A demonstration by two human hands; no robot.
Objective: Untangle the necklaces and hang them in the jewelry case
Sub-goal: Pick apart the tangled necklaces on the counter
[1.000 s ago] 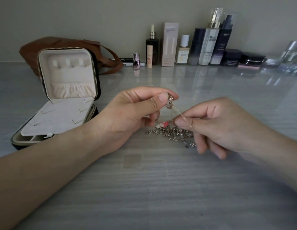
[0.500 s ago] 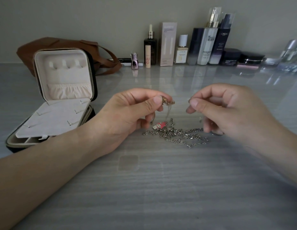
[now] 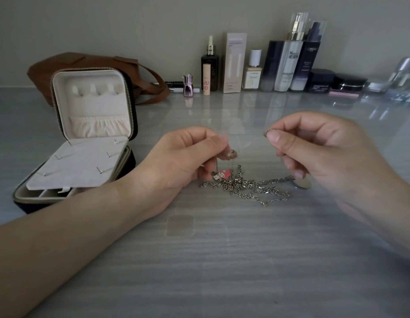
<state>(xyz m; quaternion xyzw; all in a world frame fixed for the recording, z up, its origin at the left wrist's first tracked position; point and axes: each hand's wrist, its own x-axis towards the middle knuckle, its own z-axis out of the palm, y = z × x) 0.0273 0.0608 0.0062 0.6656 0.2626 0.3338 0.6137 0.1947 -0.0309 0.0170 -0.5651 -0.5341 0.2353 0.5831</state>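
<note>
A tangle of silver necklace chains (image 3: 247, 188) lies on the grey table between my hands, with a small pink-and-white charm (image 3: 223, 174) at its left and a round silver disc pendant (image 3: 303, 183) at its right. My left hand (image 3: 185, 161) pinches a fine gold chain near its blurred gold pendant (image 3: 230, 154). My right hand (image 3: 314, 152) pinches the other end of that thin chain (image 3: 249, 143), which stretches taut between the two hands above the tangle. The jewelry case (image 3: 93, 138) stands open at the left, its cream lid upright with hooks and a pouch.
A brown leather bag (image 3: 89, 65) sits behind the case. A row of cosmetic bottles and jars (image 3: 288, 63) lines the wall at the back. A small pink bottle (image 3: 188, 86) and a tube stand near them.
My right hand has risen and moved right, away from the tangle, drawing the fine gold chain out. My left hand has lowered slightly with the pendant. The silver disc pendant is now uncovered.
</note>
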